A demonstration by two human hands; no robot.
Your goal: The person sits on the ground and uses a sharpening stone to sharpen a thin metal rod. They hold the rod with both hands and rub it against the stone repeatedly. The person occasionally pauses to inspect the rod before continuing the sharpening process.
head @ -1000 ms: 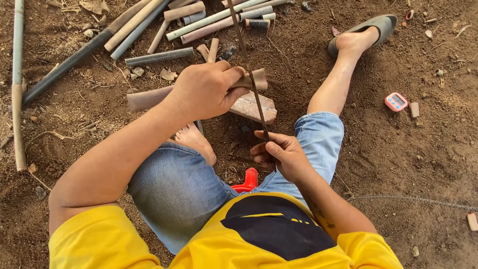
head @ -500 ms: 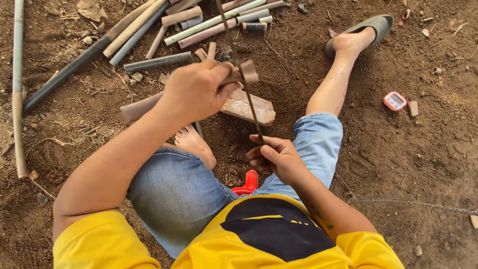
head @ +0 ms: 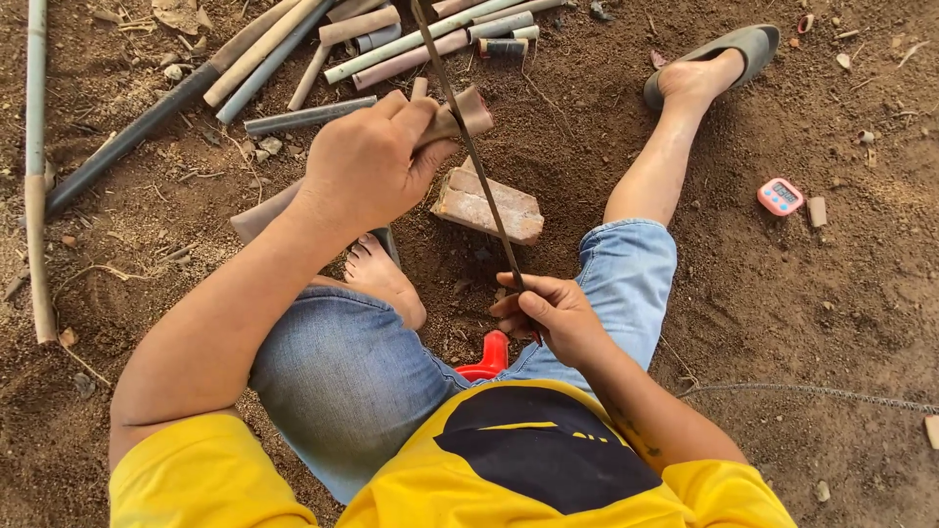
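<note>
- Left hand (head: 367, 161): fingers curled tight around a short brown pipe piece (head: 468, 110), which sticks out to the right of the fist past thumb and forefinger. Only its open far end shows; the rest is hidden inside the grip.
- Right hand (head: 553, 315): closed on the near end of a thin saw blade (head: 469, 147). Thumb and forefinger pinch the strip from either side and the other fingers fold under it; how much of the blade lies inside the palm cannot be told.
- Saw blade: runs slantwise from the right hand, near and right of centre, up to the far edge of the view. It crosses the pipe piece just beside the left thumb, touching its upper surface.
- Brick (head: 487, 205): lies flat on the soil below the pipe piece, between the two hands; whether pipe and brick touch cannot be told.
- Bare foot (head: 386, 279): rests near the brick, on its left, under the left forearm.
- Red handle (head: 486, 357): partly visible between the knees, just near of the right hand.
- Pile of cut pipes (head: 411, 39): spread across the far left ground, well apart from both hands.
- Small pink timer (head: 780, 196): on the soil at the right, beyond the outstretched leg.
</note>
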